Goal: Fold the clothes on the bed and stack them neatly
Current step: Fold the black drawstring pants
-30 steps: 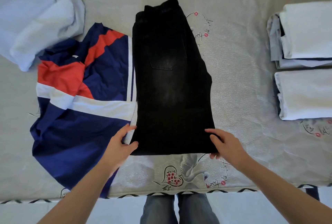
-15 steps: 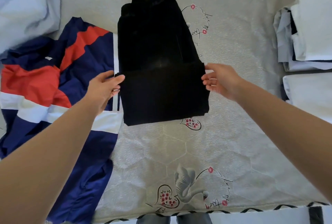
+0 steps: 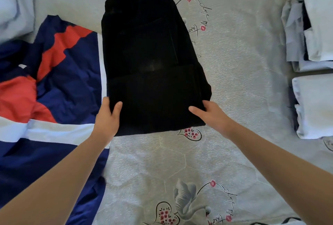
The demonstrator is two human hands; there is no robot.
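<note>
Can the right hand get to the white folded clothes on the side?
Probably yes. The right hand grips the black folded trousers, but only bare bedsheet lies between it and the white folded clothes.

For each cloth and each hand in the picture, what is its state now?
black trousers: partly folded, lower part doubled over
left hand: grips the fold's left edge
right hand: grips the fold's right edge
blue, red and white jacket: unfolded, crumpled
white stacks: folded

Left hand, right hand gripping, thumbs on top.
</note>
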